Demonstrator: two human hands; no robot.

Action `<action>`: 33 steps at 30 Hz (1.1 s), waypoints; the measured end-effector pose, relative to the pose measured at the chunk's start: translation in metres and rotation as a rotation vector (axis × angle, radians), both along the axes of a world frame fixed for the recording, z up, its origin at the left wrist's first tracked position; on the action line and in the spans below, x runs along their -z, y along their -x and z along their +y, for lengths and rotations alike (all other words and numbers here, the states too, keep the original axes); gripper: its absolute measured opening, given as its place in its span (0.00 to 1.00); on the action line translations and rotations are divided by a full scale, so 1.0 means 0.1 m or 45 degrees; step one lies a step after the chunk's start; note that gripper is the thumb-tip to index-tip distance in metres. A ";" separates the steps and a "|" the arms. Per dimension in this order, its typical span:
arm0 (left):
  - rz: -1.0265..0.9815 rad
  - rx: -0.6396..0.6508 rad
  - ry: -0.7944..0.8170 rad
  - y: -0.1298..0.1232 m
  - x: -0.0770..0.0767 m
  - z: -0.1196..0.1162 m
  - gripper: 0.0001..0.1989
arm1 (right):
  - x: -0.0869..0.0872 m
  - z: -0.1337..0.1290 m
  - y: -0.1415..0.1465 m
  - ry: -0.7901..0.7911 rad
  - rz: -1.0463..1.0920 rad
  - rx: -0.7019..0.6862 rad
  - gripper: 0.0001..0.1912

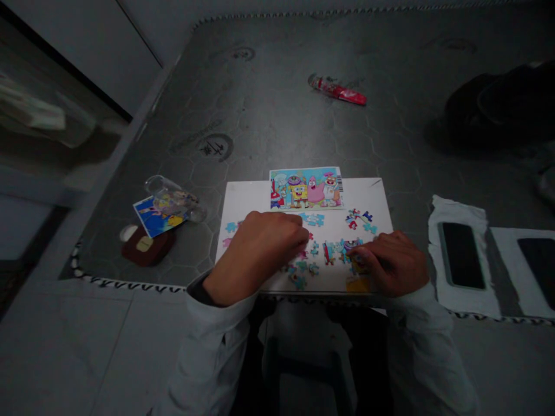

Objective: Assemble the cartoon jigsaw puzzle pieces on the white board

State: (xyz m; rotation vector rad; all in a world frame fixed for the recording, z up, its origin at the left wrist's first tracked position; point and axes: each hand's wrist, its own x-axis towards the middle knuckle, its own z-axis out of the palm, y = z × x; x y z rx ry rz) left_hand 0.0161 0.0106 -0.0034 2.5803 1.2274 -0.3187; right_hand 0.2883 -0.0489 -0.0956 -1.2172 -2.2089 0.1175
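Jigsaw puzzle pieces (313,219) lie scattered on a white board (247,196). My left hand (266,245) is over the middle of the board, its fingers curled down; whatever they hold is hidden. Thumb and fingers closed, my right hand (396,264) grips a puzzle piece at the joined part (349,245) on the board's right side. A second small joined strip (329,253) sits just left of it. Behind the pieces, a cartoon picture card (307,189) rests across the board's far edge.
At the left are a clear plastic tube (176,197), a blue picture card (150,218) and a brown container (146,247). A red-ended tube (338,91) lies farther back. On the right, a phone (462,255) rests on white tissue, near a dark bag-like object (498,107).
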 end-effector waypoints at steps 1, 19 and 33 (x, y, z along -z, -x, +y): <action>-0.010 -0.032 -0.032 0.05 0.00 0.00 0.11 | 0.00 0.00 0.00 -0.010 0.002 0.002 0.24; -0.007 -0.605 -0.094 0.44 -0.12 0.00 0.12 | 0.02 0.00 -0.05 0.026 -0.020 0.013 0.22; -0.033 -0.528 0.027 0.50 -0.11 -0.04 0.15 | -0.04 0.03 -0.05 -0.034 -0.069 -0.052 0.19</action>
